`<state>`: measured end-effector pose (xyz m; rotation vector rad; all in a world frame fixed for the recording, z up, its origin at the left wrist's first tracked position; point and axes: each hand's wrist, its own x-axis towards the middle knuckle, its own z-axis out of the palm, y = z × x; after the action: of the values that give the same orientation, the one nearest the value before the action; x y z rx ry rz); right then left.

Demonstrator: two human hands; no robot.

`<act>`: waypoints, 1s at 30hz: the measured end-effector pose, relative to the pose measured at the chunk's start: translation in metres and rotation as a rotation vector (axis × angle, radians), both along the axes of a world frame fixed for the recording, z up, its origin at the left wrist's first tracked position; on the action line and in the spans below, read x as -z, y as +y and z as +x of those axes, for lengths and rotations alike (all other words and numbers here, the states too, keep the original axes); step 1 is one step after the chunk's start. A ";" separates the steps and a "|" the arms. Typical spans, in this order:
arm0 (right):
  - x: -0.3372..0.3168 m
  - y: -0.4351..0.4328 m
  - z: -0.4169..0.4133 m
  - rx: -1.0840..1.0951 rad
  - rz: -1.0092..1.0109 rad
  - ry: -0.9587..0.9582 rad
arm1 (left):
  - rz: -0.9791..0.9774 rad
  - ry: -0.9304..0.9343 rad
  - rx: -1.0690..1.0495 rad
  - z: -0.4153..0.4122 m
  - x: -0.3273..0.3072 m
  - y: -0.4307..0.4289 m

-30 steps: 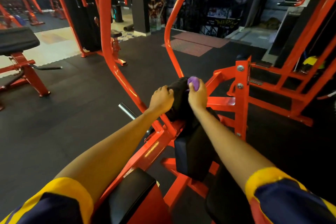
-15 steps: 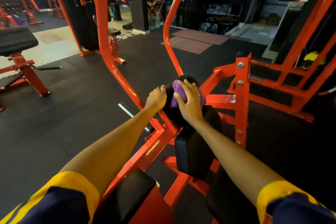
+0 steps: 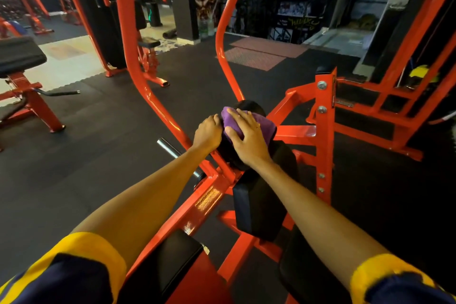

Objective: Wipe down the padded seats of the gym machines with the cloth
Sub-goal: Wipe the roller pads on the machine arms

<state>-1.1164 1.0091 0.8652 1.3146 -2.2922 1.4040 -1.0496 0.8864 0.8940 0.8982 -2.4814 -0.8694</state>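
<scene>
The right hand (image 3: 246,138) lies flat on the purple cloth (image 3: 265,126), fingers spread and straight and the thumb out to the side, pressing the fabric down rather than pinching it. The cloth is draped over the top of the black roller pad (image 3: 249,106), with its far edge hanging toward the pad's right side. Only a dark arc of the pad shows beyond the fingertips.

The left hand (image 3: 207,133) sits just beside the cloth at the pad's left end. Its fingers are curled round the padding, apparently to steady it.

The cloth looks light, soft and limp, so it will probably bunch or slide under a loose touch. A broad flat palm with steady pressure seems the best hold, with a fold tucked under the fingers if it creeps. The pad's covering looks smooth and a little slick over firm foam. A roller like this may turn on its axle, which makes bracing it at the end sensible.

Below the wrists stands a flat black upright pad (image 3: 256,205), bolted to the orange frame (image 3: 298,131). A bare steel peg (image 3: 170,148) juts out to the left. Nearer the body are two dark seat pads (image 3: 172,259), which by the look of things have yet to be wiped. Dark rubber floor (image 3: 98,150) surrounds the machine.
</scene>
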 end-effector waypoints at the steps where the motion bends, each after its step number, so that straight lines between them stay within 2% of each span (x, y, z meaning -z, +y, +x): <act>1: 0.001 -0.001 -0.013 0.023 0.015 0.042 | 0.015 0.008 -0.004 0.000 -0.001 0.002; 3: -0.004 -0.010 -0.042 0.129 0.023 0.022 | 0.053 0.031 -0.027 -0.001 -0.003 0.005; 6: -0.022 -0.024 -0.071 0.284 -0.120 -0.396 | 0.072 0.045 -0.043 -0.002 -0.003 0.008; 7: -0.026 -0.027 -0.073 0.307 -0.156 -0.491 | 0.074 0.045 -0.047 -0.002 -0.002 0.008; 8: -0.028 -0.030 -0.067 0.305 -0.168 -0.507 | 0.071 0.046 -0.050 -0.002 -0.002 0.007; 13: -0.006 -0.008 0.009 0.145 -0.131 -0.265 | 0.039 0.070 -0.026 -0.003 0.001 0.004; 16: 0.006 0.005 0.023 0.229 -0.048 -0.027 | 0.078 0.093 -0.036 -0.003 0.001 0.003; 17: 0.004 0.001 0.017 0.262 -0.009 -0.013 | 0.099 0.092 -0.045 -0.003 0.001 0.004; 19: -0.006 -0.015 -0.006 0.324 0.032 -0.140 | 0.115 0.092 -0.056 -0.004 0.002 0.006; 21: -0.018 -0.035 -0.032 0.355 -0.011 -0.309 | 0.095 0.088 -0.049 -0.003 0.002 0.006; 24: -0.027 -0.045 -0.059 0.364 -0.081 -0.410 | 0.050 0.046 -0.031 0.000 0.002 0.008; 27: -0.023 -0.045 -0.044 0.381 -0.069 -0.401 | 0.066 0.023 -0.035 -0.002 0.001 0.003; 30: -0.006 -0.038 0.008 0.404 -0.065 -0.231 | 0.235 -0.020 -0.090 -0.009 -0.003 -0.012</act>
<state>-1.1081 0.9711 0.8709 0.6449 -2.4466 1.5282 -1.0585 0.8748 0.8968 1.0911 -2.3679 -1.1421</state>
